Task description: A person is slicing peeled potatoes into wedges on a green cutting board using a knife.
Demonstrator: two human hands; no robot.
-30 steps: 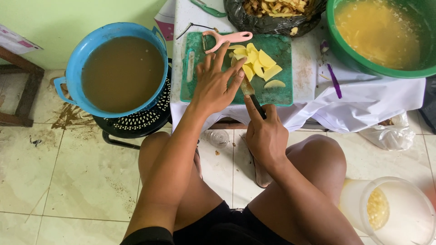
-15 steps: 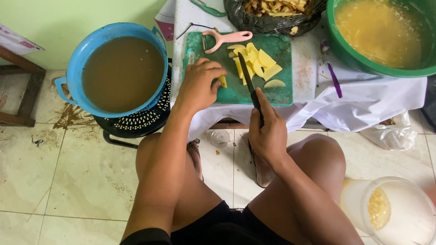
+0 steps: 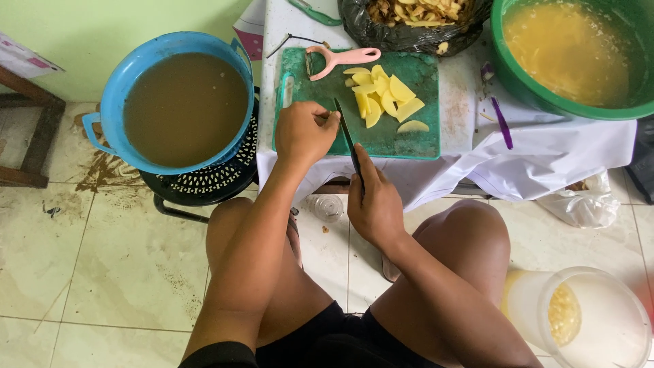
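Note:
My left hand (image 3: 301, 133) rests on the near left part of a green cutting board (image 3: 395, 140), fingers curled over a small piece of potato that is mostly hidden. My right hand (image 3: 373, 204) grips a black-handled knife (image 3: 347, 140), its dark blade lying on the board right beside my left fingertips. A pile of yellow potato slices (image 3: 381, 99) lies further back on the board. A pink peeler (image 3: 337, 58) sits at the board's far edge.
A blue tub of brown water (image 3: 178, 102) stands on a black stool at the left. A green basin of yellowish liquid (image 3: 572, 51) and a black bag of peels (image 3: 412, 20) sit at the back. A white container (image 3: 586, 320) stands by my right knee.
My left hand drew back from the slice pile and closed over a small piece at the board's near left. The knife moved left from the slices to my left fingers.

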